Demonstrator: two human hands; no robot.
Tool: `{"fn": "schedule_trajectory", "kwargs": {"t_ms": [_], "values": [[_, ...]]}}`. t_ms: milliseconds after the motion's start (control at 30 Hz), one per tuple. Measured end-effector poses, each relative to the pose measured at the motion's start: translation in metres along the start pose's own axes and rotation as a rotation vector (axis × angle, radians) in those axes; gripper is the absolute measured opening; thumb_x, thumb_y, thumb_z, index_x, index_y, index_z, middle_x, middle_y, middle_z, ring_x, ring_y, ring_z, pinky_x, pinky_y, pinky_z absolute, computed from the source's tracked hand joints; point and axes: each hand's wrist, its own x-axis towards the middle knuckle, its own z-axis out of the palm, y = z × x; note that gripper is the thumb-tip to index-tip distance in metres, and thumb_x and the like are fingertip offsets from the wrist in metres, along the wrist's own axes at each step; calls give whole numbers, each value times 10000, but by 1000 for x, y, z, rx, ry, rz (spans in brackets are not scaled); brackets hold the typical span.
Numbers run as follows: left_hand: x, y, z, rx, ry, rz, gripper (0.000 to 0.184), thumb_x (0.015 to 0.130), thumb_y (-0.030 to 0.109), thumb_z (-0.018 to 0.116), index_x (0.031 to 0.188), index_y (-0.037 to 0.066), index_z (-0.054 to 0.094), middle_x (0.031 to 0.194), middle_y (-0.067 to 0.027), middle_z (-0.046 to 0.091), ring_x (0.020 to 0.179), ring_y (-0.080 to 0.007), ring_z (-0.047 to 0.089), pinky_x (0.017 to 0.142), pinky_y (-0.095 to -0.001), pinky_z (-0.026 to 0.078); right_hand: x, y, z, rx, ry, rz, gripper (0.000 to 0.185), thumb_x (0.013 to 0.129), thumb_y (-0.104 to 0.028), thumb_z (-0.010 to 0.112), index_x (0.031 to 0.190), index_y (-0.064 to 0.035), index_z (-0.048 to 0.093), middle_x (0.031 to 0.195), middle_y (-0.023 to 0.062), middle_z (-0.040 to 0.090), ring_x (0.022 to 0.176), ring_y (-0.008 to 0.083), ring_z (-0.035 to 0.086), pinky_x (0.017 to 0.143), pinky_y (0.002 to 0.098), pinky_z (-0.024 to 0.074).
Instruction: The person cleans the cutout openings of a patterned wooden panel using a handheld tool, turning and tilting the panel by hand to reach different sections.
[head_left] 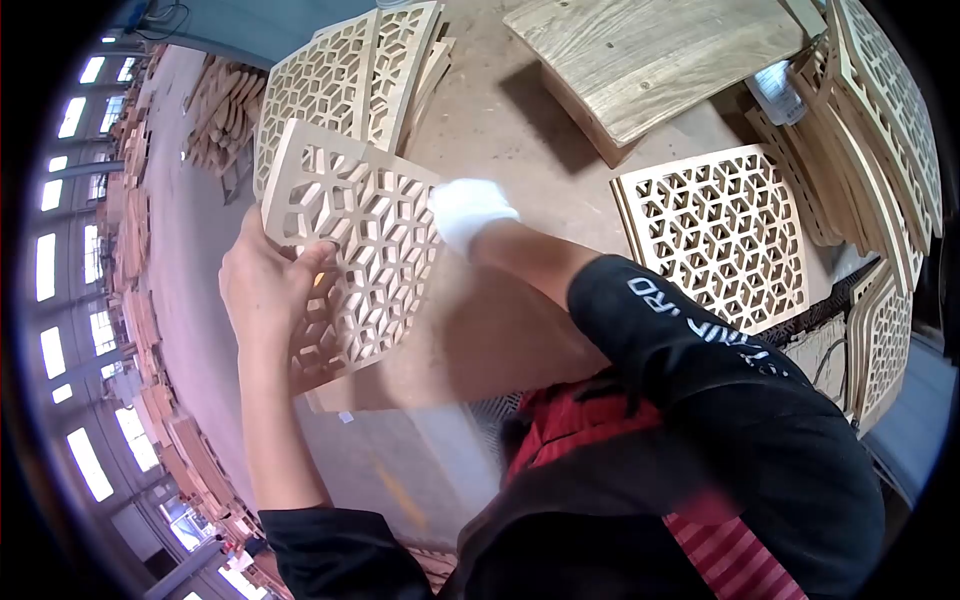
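My left hand (pixel 268 285), bare, grips the left edge of a wooden lattice panel (pixel 375 235), its thumb over the front face. The panel is pale wood cut through with a geometric pattern, and it stands tilted above the workbench (pixel 480 325). At its right edge is my right hand (pixel 470 212) in a white glove, closed at the rim; the fingertips are hard to make out. Behind the held panel, more lattice panels (pixel 318 80) lean together. To the right, a small stack of similar panels (pixel 715 235) lies flat on the bench.
A wooden board (pixel 665 55) rests on a block at the back of the bench. Stacked curved panels (pixel 870 130) rise along the right side, with another stack (pixel 880 345) lower down. Piled wood pieces (pixel 225 115) stand beyond the bench at left, near the floor (pixel 185 210).
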Motion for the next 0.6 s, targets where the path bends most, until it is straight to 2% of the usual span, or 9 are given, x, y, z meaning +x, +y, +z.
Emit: {"fn": "schedule_trajectory", "kwargs": {"t_ms": [67,167,267,367,400,467,600], "values": [[2,3,-1,29,13,7,433,719,119,825,1104,61,634,806,-138,727,767,-289,720,741,-392,533,-29,8,2,161,233,-10,178,816,-48,575,932,-64,709,879,168,707,819,339,696,711,434,558],[8,-13,9,-100,-23,-7,416,715,127,829,1078,59,638,804,-140,724,756,-286,718,723,-392,534,-41,22,10,95,190,36,185,871,-102,546,947,-62,710,880,177,708,819,340,695,716,438,555],[10,-12,9,-76,-2,-17,396,709,136,834,1048,58,644,773,-130,714,730,-283,710,703,-398,531,-21,14,-14,-39,-2,-30,233,915,-159,502,978,-63,705,896,174,709,827,340,695,713,448,551],[17,-24,15,-92,26,59,388,706,148,836,1026,45,642,758,-121,709,719,-276,704,699,-390,527,-3,19,4,137,28,57,247,885,-111,504,989,-39,715,933,181,720,850,339,709,750,438,566],[17,-23,14,-99,18,54,390,705,152,837,1023,42,641,761,-121,710,721,-275,703,700,-386,527,-11,16,5,207,61,105,245,885,-98,505,984,-40,722,917,181,719,833,337,708,745,439,563],[16,-18,10,-71,4,32,396,703,160,837,1024,35,642,783,-123,717,739,-268,706,716,-378,526,-42,26,12,127,51,11,249,905,-122,497,979,-33,718,915,183,715,836,337,705,741,443,558],[28,-30,11,-135,-32,-18,408,697,161,827,1045,42,649,840,-121,733,801,-264,715,770,-381,524,-103,66,62,151,-129,88,288,952,-202,480,953,-14,699,905,169,706,859,356,687,743,445,536]]}}
